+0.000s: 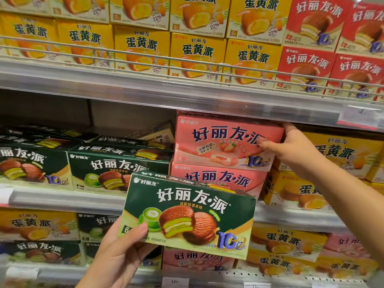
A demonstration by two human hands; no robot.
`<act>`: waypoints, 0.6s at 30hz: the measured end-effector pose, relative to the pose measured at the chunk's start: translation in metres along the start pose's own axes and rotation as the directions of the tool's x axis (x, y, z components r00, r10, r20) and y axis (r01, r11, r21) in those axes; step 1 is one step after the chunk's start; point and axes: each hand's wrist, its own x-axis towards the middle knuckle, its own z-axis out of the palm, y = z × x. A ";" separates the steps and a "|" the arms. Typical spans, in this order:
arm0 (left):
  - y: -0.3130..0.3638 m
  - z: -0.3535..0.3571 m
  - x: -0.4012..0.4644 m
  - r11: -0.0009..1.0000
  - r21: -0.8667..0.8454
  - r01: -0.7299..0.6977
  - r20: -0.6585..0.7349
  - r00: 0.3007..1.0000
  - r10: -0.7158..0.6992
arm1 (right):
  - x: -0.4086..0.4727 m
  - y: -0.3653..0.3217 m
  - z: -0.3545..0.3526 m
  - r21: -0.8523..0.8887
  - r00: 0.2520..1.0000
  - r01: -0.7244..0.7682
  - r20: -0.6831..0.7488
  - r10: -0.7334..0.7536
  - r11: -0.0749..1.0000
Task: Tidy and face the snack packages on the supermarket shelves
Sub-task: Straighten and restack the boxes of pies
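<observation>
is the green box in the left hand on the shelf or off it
Off it. The green box is held up in front of the shelves, tilted, by the left hand gripping its lower left corner; nothing supports it from below.

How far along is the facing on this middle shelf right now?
Done: the top shelf's yellow cardboard boxes sit faced in rows. In hand: the left hand holds a dark green matcha pie box off the shelf; the right hand grips the upper pink strawberry pie box. Left: shelving the green box and straightening the bottom shelf's mixed boxes.
</observation>
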 end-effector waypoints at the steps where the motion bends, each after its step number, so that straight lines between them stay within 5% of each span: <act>1: 0.000 0.000 -0.001 1.000 0.000 0.001 -0.004 1.000 -0.001 | -0.001 -0.002 0.000 -0.016 1.000 -0.002 0.001 0.002 1.000; 5: 0.003 -0.001 -0.004 1.000 0.015 0.004 -0.021 1.000 -0.004 | -0.027 -0.006 -0.001 -0.213 0.991 0.011 -0.128 -0.040 0.977; 8: 0.008 -0.006 -0.005 1.000 0.029 0.008 -0.024 1.000 -0.007 | -0.071 -0.004 0.002 -0.365 0.941 0.169 -0.217 -0.260 0.916; 11: 0.012 -0.013 -0.006 0.999 0.053 0.011 -0.014 1.000 -0.011 | -0.105 -0.006 0.026 -0.376 0.924 0.314 -0.091 -0.372 0.872; 18: 0.040 -0.032 -0.005 0.992 0.114 0.053 0.040 0.998 -0.058 | -0.130 -0.022 0.103 -0.411 0.918 0.358 0.317 -0.236 0.838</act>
